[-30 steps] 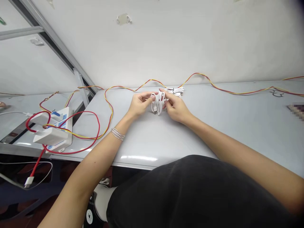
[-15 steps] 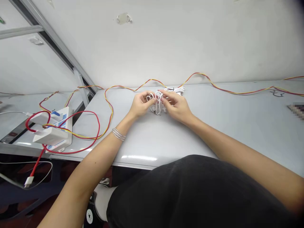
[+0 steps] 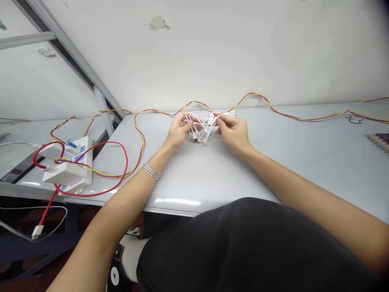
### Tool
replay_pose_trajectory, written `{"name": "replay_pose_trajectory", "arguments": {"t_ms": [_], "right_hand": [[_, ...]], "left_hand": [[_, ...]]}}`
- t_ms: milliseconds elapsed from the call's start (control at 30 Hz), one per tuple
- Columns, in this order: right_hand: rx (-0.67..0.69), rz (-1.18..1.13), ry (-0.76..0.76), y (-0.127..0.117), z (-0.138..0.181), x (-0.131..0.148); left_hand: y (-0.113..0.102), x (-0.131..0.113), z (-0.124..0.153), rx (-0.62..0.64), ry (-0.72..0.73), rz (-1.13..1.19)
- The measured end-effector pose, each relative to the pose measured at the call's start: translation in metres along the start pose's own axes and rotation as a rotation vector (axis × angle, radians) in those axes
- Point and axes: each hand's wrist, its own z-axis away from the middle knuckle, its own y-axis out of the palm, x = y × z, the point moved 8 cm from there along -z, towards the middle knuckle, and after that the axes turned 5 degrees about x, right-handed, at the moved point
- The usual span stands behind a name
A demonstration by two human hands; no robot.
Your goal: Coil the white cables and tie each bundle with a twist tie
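Observation:
Between my hands hangs a loosely looped white USB cable (image 3: 207, 132), just above the grey table (image 3: 182, 178). My left hand (image 3: 180, 130) is closed on its loops, thumb pressed against the fingers. A plug of the cable dangles beside that thumb. Thumb and forefinger of my right hand (image 3: 233, 129) pinch another part of the same cable on the right side. Behind my right fingers lies a tied bundle of white cable (image 3: 230, 114) on the table, partly covered by the hand.
A power strip (image 3: 88, 152) with white chargers and a looped red cable (image 3: 126, 162) sits on the left. Twisted red and yellow wires (image 3: 142, 140) run along the table's back by the white wall (image 3: 212, 52). A blurred object (image 3: 379, 142) lies far right.
My right hand has moved a little to the right, away from my left. The cable's loops have spread wider between the hands.

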Motion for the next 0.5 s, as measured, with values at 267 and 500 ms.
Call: {"name": "replay_pose_trajectory", "arguments": {"t_ms": [267, 500], "right_hand": [[0.01, -0.158, 0.198, 0.005, 0.002, -0.016], [0.246, -0.06, -0.141, 0.028, 0.01, 0.013]], "left_hand": [[0.002, -0.001, -0.001, 0.073, 0.038, -0.045], [0.01, -0.012, 0.003, 0.086, 0.221, -0.326]]}}
